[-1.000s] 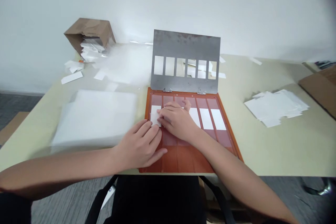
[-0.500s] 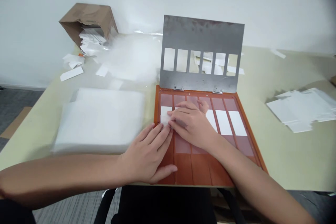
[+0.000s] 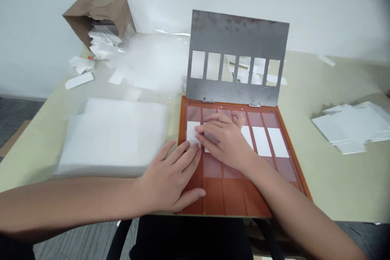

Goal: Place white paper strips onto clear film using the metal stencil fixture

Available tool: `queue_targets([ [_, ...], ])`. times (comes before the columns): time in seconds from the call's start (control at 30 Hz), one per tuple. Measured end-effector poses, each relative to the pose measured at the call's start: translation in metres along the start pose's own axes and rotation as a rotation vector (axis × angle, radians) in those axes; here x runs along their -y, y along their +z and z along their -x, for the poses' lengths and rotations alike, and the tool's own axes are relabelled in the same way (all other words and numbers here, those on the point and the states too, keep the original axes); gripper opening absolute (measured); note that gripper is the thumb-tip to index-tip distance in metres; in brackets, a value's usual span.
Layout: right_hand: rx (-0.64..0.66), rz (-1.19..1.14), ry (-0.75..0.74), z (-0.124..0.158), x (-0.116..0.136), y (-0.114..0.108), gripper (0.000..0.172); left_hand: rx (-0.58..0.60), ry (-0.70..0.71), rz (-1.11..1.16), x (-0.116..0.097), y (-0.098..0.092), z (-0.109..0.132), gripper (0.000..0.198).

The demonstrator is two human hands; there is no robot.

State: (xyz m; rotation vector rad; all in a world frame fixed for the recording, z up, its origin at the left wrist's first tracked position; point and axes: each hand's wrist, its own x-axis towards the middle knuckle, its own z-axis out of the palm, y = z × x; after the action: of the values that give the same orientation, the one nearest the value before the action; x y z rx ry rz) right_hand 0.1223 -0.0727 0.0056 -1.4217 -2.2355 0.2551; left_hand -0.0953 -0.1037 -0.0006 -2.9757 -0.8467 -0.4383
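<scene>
Four white cards are showing on the orange-red hinged tray, which is sitting at 12 o'clock on the bench. Three of them, the right-lane cards, are lying side by side in the lanes toward 1 o'clock, and the far-left card is sitting in the lane at the tray's left edge. A sliver of white is also showing under your right hand, but you are covering too much of that lane for anyone to tell what lies there.

You are not gripping anything. Your right hand is resting open across the tray, with its fingers reaching onto the far-left card. Your left hand is lying flat and spread, its fingertips touching that card's lower edge.

The upper lanes are carrying the cards, while the tray's lower part is showing bare orange. The steel stencil plate, with its six rectangular windows, is standing open on its hinges above the tray.

Supplies are waiting around you: a stack of white foam sheets at 10 o'clock, a tipped cardboard box spilling white cards at 11 o'clock, and a loose pile of white cards at 2 o'clock.
</scene>
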Motion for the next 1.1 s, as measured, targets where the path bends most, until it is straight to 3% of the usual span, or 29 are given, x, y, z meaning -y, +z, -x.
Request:
queue_targets([
  [0.3, -0.078, 0.147, -0.104, -0.0015, -0.0004, 0.0039, 0.021, -0.004, 0.0, -0.005, -0.0003, -0.0009, -0.0006, 0.069],
  [0.57, -0.004, 0.16, -0.026, -0.0019, 0.0026, -0.0001, 0.018, -0.014, -0.006, 0.003, -0.0006, -0.0013, -0.0014, 0.068],
  [1.1, 0.008, 0.039, 0.033, -0.0013, 0.0026, 0.0021, 0.016, -0.003, -0.011, 0.006, -0.0018, 0.0006, -0.0002, 0.068],
])
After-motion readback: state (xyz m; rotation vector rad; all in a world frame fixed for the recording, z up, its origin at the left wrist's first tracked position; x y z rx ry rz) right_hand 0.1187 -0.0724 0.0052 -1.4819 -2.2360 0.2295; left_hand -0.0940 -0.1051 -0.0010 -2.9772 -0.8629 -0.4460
